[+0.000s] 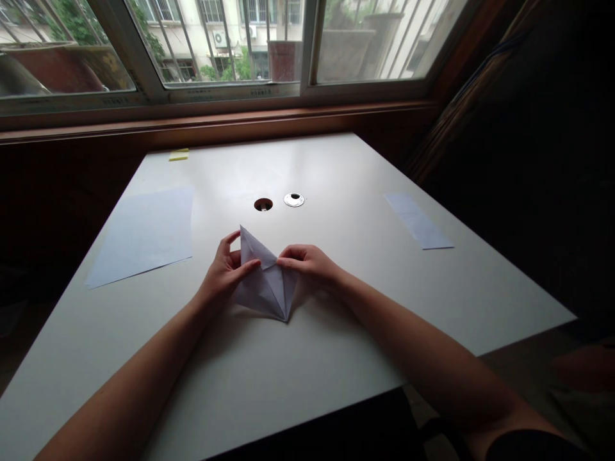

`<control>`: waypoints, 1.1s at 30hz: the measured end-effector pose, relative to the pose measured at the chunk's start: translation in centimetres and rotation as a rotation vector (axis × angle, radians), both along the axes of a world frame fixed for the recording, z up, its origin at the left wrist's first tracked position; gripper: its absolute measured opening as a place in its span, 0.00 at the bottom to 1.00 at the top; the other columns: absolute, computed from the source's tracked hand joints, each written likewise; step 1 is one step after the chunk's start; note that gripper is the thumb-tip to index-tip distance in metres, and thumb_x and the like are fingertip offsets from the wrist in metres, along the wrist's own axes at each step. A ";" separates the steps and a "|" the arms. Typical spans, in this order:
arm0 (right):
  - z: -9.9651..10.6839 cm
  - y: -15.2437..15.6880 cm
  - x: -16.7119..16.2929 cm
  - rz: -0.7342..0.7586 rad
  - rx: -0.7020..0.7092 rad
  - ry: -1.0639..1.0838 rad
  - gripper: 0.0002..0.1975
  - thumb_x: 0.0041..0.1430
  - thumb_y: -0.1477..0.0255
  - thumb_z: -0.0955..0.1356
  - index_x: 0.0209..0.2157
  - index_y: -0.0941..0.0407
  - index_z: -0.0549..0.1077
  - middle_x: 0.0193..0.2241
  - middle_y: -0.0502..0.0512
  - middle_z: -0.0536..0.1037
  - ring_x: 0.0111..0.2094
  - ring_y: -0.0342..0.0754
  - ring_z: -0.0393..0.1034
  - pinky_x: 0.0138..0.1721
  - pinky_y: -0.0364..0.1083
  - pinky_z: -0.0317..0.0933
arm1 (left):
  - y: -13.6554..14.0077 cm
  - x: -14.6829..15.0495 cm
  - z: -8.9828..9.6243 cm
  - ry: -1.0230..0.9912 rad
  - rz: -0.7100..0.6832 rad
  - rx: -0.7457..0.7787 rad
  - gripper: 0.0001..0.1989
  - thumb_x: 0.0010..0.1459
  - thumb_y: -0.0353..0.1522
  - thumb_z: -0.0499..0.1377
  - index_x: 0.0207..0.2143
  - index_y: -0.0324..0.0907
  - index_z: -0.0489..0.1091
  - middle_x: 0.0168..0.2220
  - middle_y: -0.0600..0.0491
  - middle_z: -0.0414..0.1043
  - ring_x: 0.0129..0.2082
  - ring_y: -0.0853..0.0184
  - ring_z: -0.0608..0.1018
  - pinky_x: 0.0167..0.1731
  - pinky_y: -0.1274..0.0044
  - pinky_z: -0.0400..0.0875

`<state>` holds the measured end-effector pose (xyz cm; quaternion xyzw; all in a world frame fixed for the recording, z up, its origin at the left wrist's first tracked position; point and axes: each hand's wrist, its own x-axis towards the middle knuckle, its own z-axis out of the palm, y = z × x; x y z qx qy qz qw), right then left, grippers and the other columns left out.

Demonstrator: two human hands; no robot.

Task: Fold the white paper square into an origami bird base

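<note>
Between my two hands is a sheet of folded white paper (263, 291), creased into pointed triangular flaps, with one tip up at the left and another pointing down toward me. My left hand (229, 264) grips its left side, the thumb lying across the front and the fingers behind. At the right edge of the folded paper, my right hand (307, 259) pinches a flap between thumb and fingers. Part of the paper's back is hidden by my hands.
Sheets of white paper (144, 234) lie on the white table (336, 358) at the left. A narrow paper strip (418, 221) lies at the right. Beyond my hands are a cable hole (263, 205), its round cover (294, 200) and a yellow sticky note (179, 155). A window stands behind.
</note>
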<state>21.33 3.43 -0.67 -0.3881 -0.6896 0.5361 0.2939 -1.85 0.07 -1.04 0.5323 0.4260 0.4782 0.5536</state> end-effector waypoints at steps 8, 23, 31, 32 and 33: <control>0.1 0.2 0.1 -0.006 -0.026 -0.002 0.16 0.56 0.58 0.70 0.34 0.57 0.78 0.30 0.51 0.76 0.33 0.46 0.68 0.34 0.43 0.59 | 0.2 0.0 -0.4 -0.100 0.015 0.008 0.40 0.56 0.39 0.67 0.64 0.49 0.50 0.32 0.54 0.77 0.29 0.67 0.79 0.31 0.77 0.75; 0.2 0.1 0.0 0.030 -0.004 -0.042 0.19 0.55 0.54 0.70 0.32 0.58 0.77 0.28 0.51 0.75 0.32 0.44 0.66 0.32 0.42 0.57 | -0.2 0.2 -0.1 -0.043 0.035 0.033 0.47 0.54 0.38 0.68 0.68 0.50 0.44 0.27 0.58 0.75 0.24 0.69 0.77 0.26 0.79 0.73; 0.4 0.0 -0.1 0.034 0.005 -0.060 0.20 0.55 0.54 0.70 0.31 0.58 0.76 0.28 0.50 0.74 0.32 0.44 0.65 0.32 0.42 0.56 | -0.4 0.3 0.1 -0.062 0.019 0.040 0.48 0.55 0.38 0.68 0.69 0.52 0.41 0.24 0.59 0.73 0.20 0.72 0.73 0.22 0.83 0.69; 0.4 0.0 -0.1 0.034 0.009 -0.064 0.20 0.55 0.54 0.70 0.31 0.58 0.76 0.28 0.50 0.74 0.32 0.44 0.65 0.32 0.42 0.56 | -0.4 0.3 0.2 -0.053 0.017 0.037 0.49 0.55 0.38 0.68 0.70 0.52 0.41 0.24 0.59 0.73 0.20 0.72 0.73 0.21 0.83 0.68; 0.5 -0.1 -0.1 0.035 0.012 -0.067 0.19 0.55 0.54 0.70 0.31 0.58 0.76 0.28 0.50 0.74 0.32 0.44 0.65 0.32 0.42 0.56 | -0.5 0.3 0.3 -0.045 0.019 0.035 0.48 0.56 0.38 0.67 0.70 0.52 0.40 0.24 0.59 0.73 0.19 0.73 0.72 0.21 0.83 0.67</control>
